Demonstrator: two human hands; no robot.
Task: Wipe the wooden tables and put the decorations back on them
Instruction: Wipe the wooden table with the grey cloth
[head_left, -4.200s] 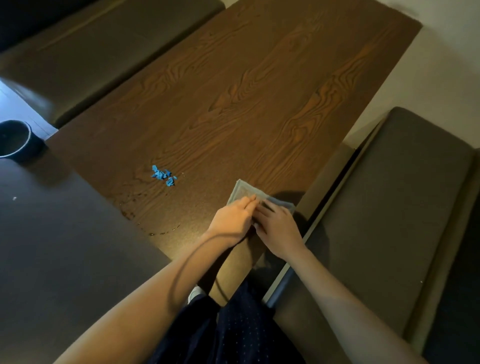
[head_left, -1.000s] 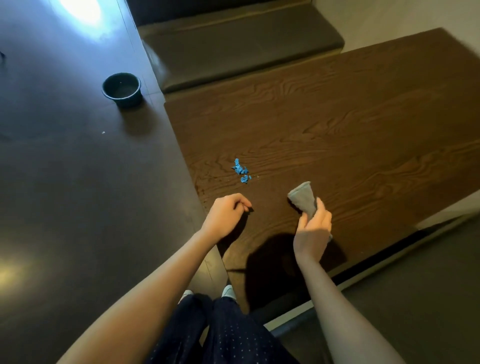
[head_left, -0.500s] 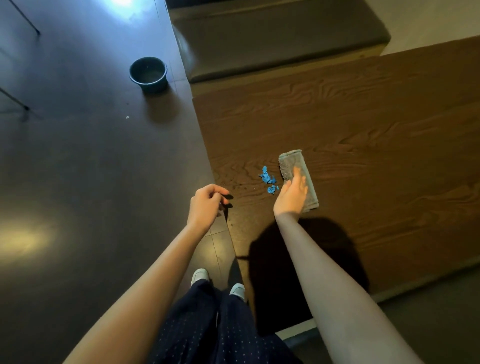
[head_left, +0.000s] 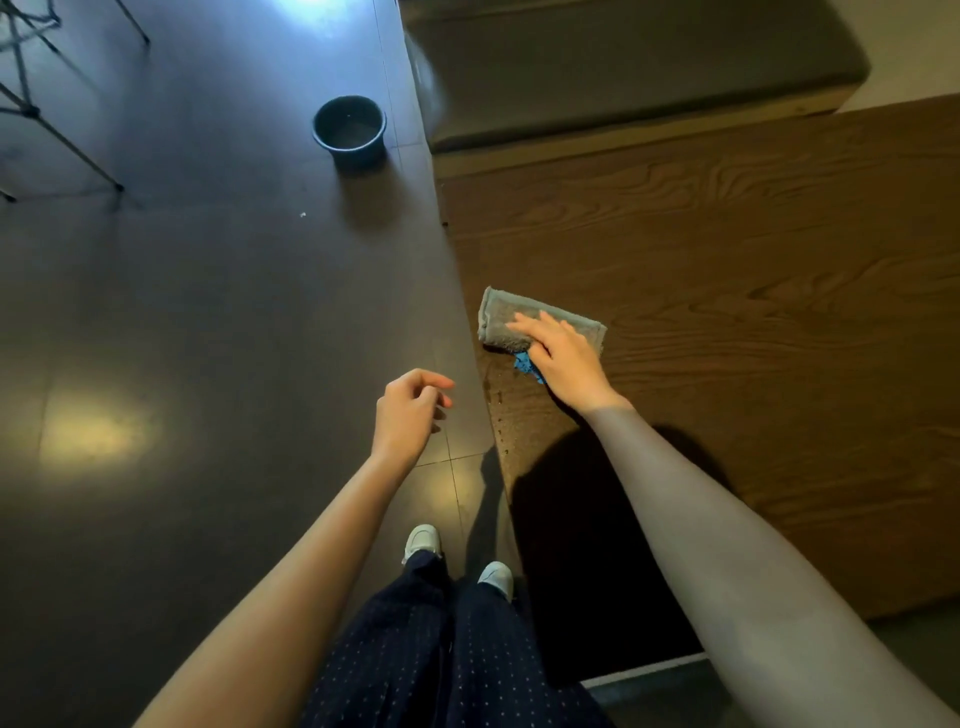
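Folded grey terry cloth (head_left: 506, 322), soft, light, pliant: pressed flat under right hand (head_left: 563, 353) near brown wooden table (head_left: 727, 260) edge; best pinched at a folded edge.

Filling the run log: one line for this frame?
phase: wiping | right hand: flat on grey cloth, wooden table | blue scraps: beside cloth | left hand: idle, off table

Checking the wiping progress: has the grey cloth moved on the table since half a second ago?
Yes. The grey cloth, under the right hand, has slid toward the wooden table's floor-side edge, reaching the blue scraps.
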